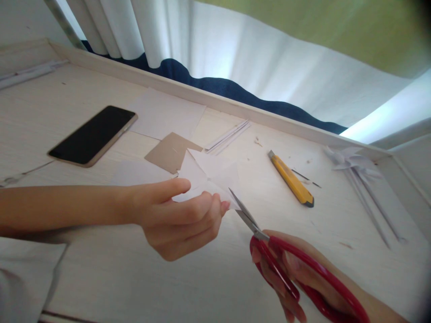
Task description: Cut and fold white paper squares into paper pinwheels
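Observation:
My left hand (186, 215) pinches a white square of paper (215, 168) between thumb and fingers, above the table. Slits run in from the paper's corners toward its middle. In my right hand (286, 273) is a pair of scissors (257, 231) with red handles, my fingers through the loops. Its blades are slightly parted at the paper's right corner, one above and one below the edge. Just behind the paper lies a brown card square (170, 150), partly covered by it.
A phone (94, 134) lies at left beside a white sheet (164, 112). Folded paper strips (229, 137) are behind the work. A yellow box cutter (292, 179) lies at right, near paper pinwheels (350, 161) on sticks. A raised rim (215, 110) borders the table before the curtain.

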Demonstrator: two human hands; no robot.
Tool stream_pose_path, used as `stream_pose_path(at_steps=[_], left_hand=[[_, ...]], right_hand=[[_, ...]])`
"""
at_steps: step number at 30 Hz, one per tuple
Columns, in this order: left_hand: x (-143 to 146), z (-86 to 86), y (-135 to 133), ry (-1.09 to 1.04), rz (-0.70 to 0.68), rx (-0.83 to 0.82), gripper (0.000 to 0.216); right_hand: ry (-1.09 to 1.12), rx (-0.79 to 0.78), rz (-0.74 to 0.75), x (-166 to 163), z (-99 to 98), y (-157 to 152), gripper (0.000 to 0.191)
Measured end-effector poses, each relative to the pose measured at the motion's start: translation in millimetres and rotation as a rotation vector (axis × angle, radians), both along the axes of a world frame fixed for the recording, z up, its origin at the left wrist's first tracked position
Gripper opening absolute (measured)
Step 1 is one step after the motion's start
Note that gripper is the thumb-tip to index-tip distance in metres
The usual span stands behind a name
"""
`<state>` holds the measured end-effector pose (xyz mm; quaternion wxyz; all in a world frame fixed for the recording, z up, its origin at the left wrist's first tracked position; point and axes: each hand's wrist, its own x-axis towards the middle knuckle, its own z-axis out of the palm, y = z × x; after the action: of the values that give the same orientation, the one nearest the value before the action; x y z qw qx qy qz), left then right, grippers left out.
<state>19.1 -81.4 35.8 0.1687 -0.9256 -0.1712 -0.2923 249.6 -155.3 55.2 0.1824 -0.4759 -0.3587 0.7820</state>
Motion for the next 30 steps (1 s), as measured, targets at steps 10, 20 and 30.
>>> stream_pose_path(at_steps=[10, 20, 30], left_hand=[[-2, 0.0, -10, -0.017, 0.067, -0.195, 0.036], [-9, 27.5, 26, 0.234, -0.291, -0.179, 0.039], [7, -0.3, 2, -0.051, 0.023, -0.074, 0.032]], right_hand=[[-0.027, -0.011, -0.003, 1, 1.4, -2, 0.041], [-0.001, 0.001, -0.017, 0, -3.8, -4, 0.046], [-0.209, 0.049, -0.084, -7, -2.9, -4, 0.044]])
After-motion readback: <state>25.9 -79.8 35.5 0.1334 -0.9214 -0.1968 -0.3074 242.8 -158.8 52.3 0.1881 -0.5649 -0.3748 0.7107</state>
